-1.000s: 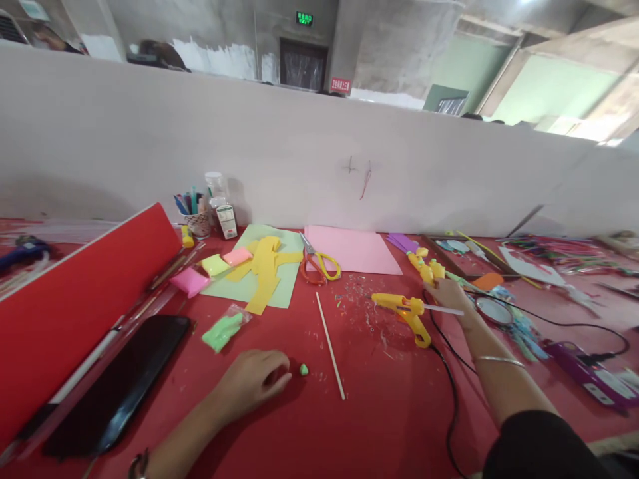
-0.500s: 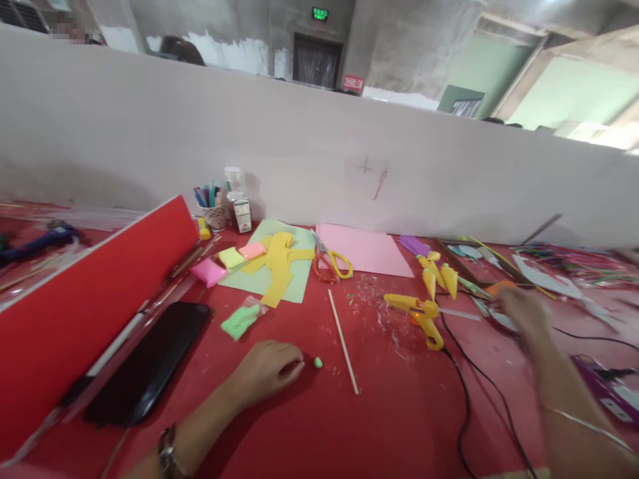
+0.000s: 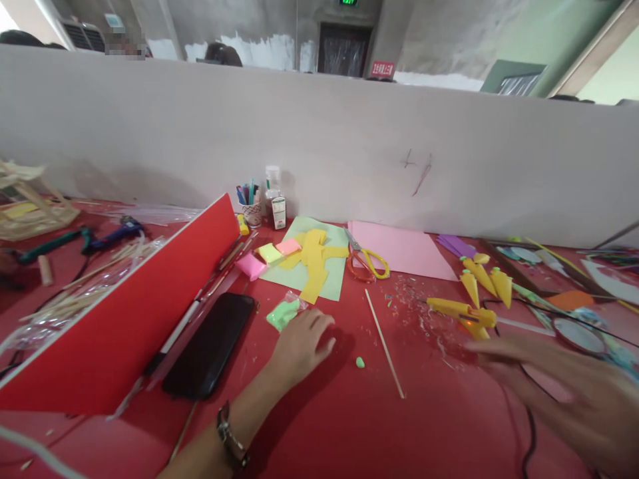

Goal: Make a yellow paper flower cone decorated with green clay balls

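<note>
My left hand point(image 3: 303, 342) hovers over the red table, fingers apart and nothing in it. Its fingertips are close beside a clear bag of light green clay point(image 3: 283, 313). A small light green clay ball point(image 3: 360, 362) lies to the right of that hand, and a thin wooden stick point(image 3: 384, 344) lies further right. My right hand point(image 3: 559, 386) is blurred by motion, with its fingers stretched out and no object visible in them. It is just below a yellow glue gun point(image 3: 464, 313), partly covering its handle. Whether it touches the gun I cannot tell.
Scissors point(image 3: 366, 259) lie between yellow strips point(image 3: 314, 266) and pink paper point(image 3: 399, 249). Several yellow cones point(image 3: 479, 276) stand behind the glue gun. At left are a black phone point(image 3: 210, 346) and an upright red board point(image 3: 134, 306). A roll of tape point(image 3: 579, 334) lies at right.
My right hand has left the area by the tape roll and come toward me, below the glue gun. My left hand has lifted toward the green clay bag, its fingers spreading. The view has turned left.
</note>
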Tool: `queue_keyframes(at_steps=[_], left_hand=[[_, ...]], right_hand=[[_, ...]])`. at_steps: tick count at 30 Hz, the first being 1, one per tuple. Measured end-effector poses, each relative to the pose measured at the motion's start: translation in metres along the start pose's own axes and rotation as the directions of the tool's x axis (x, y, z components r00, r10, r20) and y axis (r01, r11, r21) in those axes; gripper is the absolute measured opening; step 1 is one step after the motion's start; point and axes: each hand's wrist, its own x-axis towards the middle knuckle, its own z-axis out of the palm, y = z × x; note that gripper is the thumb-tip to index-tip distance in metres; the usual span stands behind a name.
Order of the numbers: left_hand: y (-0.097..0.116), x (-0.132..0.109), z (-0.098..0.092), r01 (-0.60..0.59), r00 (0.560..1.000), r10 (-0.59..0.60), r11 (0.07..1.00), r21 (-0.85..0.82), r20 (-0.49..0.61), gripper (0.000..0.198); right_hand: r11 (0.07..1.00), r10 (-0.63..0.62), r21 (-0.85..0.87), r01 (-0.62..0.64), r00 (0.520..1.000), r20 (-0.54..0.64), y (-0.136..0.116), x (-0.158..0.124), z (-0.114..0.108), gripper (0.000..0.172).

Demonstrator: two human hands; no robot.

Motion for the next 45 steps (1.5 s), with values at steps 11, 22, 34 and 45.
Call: queue_keyframes(at_steps=[11,22,34,45], left_hand=[[-0.037,0.001,-0.014,0.502,0.860,-0.441,0.819,0.278,-0.256,0.053],[-0.048,0.006,-0.013,0.531,0.834,-0.521,0.847,0.008,-0.181,0.037],[-0.026,0.002,-0.004,0.235,0.929,-0.365,0.713,-0.660,-0.063,0.040],[-0.024,0.001,-0.003,0.099,0.978,-0.204,0.648,-0.755,-0.046,0.033]], right_hand=[[0.954,-0.061,-0.213,0.209,0.836,0.545,-0.027,0.023,0.127,0.029],[0.988,-0.145,0.116,0.103,0.874,0.464,-0.041,0.041,0.110,0.015],[0.830,-0.210,0.507,0.233,0.972,-0.102,-0.069,0.064,0.131,0.009],[0.762,-0.132,0.637,0.119,0.991,-0.027,-0.069,0.068,0.142,0.012]])
